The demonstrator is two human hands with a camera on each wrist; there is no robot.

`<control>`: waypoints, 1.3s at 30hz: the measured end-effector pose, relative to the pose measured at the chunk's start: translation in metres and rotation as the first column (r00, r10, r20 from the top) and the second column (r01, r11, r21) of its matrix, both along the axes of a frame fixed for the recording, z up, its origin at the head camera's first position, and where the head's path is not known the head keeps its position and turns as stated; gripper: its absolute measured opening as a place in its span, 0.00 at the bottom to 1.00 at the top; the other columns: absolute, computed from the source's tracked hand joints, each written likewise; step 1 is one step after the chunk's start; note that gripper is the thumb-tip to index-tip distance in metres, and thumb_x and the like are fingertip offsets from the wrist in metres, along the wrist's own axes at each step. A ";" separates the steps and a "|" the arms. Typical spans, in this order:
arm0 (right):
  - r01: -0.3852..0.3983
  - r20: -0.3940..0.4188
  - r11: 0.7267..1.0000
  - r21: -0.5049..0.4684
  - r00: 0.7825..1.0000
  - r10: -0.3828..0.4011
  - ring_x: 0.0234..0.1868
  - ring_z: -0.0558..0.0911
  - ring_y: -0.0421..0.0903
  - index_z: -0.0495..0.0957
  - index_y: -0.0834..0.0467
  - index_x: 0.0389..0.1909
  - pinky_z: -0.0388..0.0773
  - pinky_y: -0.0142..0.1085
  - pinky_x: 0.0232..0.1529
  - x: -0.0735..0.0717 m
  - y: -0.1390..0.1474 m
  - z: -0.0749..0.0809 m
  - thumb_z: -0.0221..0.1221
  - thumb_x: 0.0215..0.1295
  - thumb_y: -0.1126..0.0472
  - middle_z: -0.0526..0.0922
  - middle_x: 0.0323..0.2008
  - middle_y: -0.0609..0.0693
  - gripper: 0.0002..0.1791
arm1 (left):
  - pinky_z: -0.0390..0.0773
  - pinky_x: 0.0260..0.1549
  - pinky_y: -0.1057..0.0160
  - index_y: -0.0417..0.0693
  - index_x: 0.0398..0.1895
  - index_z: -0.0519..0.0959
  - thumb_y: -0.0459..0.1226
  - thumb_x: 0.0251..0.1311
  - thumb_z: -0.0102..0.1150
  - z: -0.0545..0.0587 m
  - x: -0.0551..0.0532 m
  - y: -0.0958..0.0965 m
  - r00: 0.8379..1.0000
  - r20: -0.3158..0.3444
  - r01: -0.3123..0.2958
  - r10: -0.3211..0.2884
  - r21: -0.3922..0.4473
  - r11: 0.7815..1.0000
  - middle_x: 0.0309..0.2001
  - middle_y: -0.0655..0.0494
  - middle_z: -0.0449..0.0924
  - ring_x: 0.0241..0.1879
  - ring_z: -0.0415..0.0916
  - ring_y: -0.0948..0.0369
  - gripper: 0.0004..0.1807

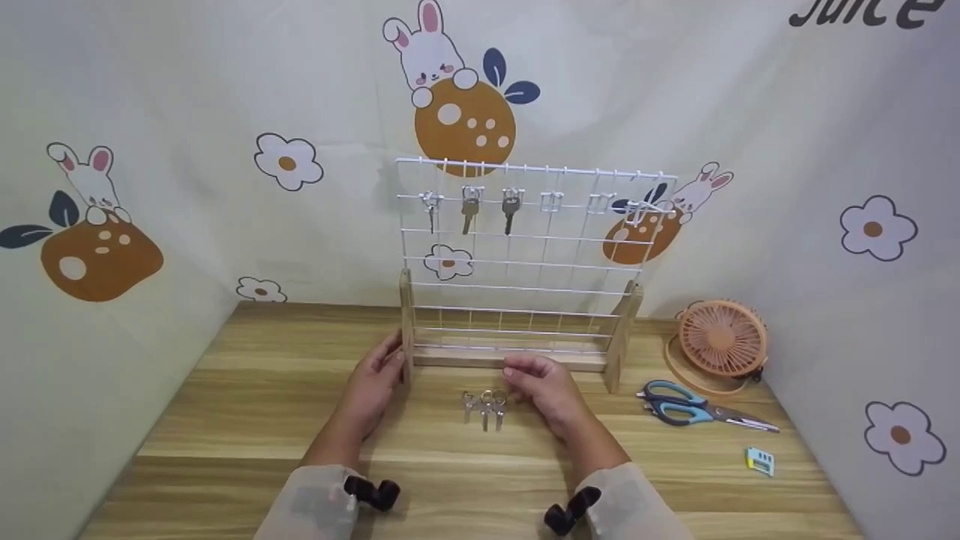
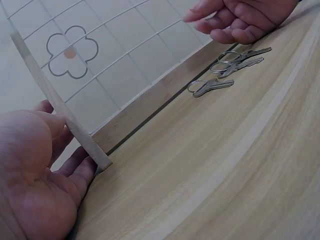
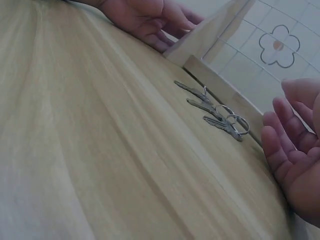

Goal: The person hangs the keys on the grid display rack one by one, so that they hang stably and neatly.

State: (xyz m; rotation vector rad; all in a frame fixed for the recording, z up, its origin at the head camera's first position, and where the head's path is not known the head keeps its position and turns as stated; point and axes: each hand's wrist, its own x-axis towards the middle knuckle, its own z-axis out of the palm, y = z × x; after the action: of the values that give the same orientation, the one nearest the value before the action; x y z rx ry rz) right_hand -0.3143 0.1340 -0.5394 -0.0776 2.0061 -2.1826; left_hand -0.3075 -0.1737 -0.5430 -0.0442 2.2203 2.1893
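While the left hand (image 1: 375,382) lightly holds the left wooden leg (image 1: 407,315) of the white wire rack (image 1: 536,168), thumb on one side and fingers round the other, the right hand (image 1: 546,388) hovers by the base bar (image 1: 457,358), just below the middle of the frame. Its fingers are loosely bent with nothing in them; whether the fingertips brush the bar, I can't tell. Three loose keys (image 2: 241,66) lie on the table (image 1: 247,390) at lower centre, between the hands, each with a ring (image 3: 248,126). The two nearer the right hand lie close together, their rings nearly overlapping. Above them, upper centre, three more keys (image 1: 470,206) hang on the rack, with three bare hooks (image 1: 551,201) to their right. To my mind, the left hand should keep a light, steady hold so the rack can't slide or tip. A key is best pinched by its ring, after checking that it isn't caught on its neighbour's.
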 end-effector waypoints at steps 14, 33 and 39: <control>-0.112 -0.153 0.880 0.461 0.967 0.203 0.45 0.86 0.43 0.87 0.63 0.54 0.85 0.29 0.47 0.002 0.000 -0.004 0.71 0.63 0.67 0.91 0.50 0.58 0.18 | 0.66 0.81 0.49 0.60 0.84 0.63 0.40 0.85 0.49 0.001 -0.002 -0.001 1.000 0.003 0.012 -0.012 0.003 1.000 0.84 0.54 0.61 0.83 0.61 0.51 0.29; -0.094 -0.174 0.878 0.469 0.965 0.196 0.42 0.87 0.40 0.91 0.59 0.47 0.85 0.31 0.45 0.004 0.002 -0.006 0.70 0.68 0.63 0.93 0.44 0.53 0.09 | 0.67 0.80 0.49 0.60 0.83 0.65 0.39 0.84 0.49 -0.002 -0.004 -0.001 1.000 0.016 -0.015 0.015 0.008 1.000 0.83 0.54 0.64 0.81 0.63 0.52 0.28; -0.036 -0.116 0.947 0.319 0.990 0.077 0.37 0.87 0.42 0.89 0.63 0.52 0.87 0.33 0.40 0.002 0.003 -0.007 0.72 0.68 0.59 0.92 0.41 0.51 0.15 | 0.67 0.80 0.48 0.61 0.83 0.65 0.40 0.84 0.50 -0.001 -0.003 0.000 1.000 0.010 -0.009 0.009 0.003 1.000 0.83 0.54 0.63 0.82 0.63 0.51 0.28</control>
State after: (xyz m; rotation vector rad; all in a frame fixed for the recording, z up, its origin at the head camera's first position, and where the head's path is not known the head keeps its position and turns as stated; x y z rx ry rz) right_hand -0.3125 0.1371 -0.5460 -0.2333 2.3658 -1.8363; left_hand -0.3105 -0.1742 -0.5439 -0.0653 2.2154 2.1925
